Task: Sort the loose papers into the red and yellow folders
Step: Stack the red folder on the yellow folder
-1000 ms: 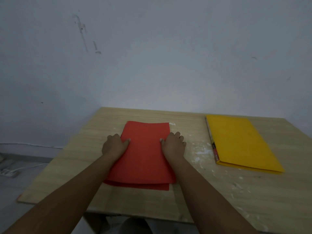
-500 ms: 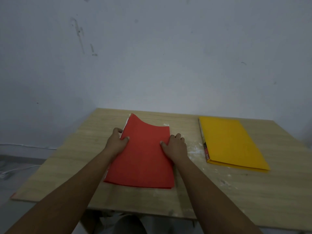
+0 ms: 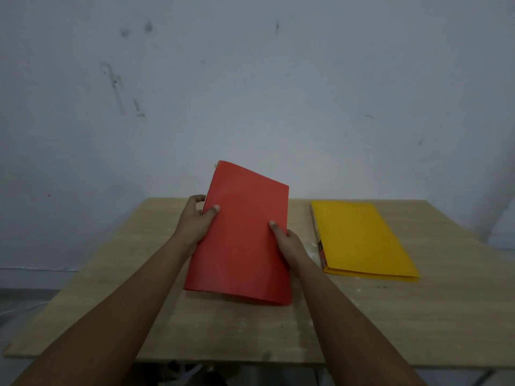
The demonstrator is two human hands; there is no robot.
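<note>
Red folder [image 3: 242, 235] held tilted above the table [image 3: 418, 316], long axis running 6 to 12 o'clock; left hand [image 3: 196, 220] and right hand [image 3: 288, 243] grip its side edges; yellow folder [image 3: 359, 238] lies flat at 3 o'clock

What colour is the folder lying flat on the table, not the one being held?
Yellow; the head view shows it plainly.

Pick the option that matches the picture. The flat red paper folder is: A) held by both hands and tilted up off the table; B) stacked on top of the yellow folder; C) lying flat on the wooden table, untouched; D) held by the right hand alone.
A: the left hand and right hand grip opposite side edges of the flat red paper folder, whose far end is raised above the wooden table.
</note>
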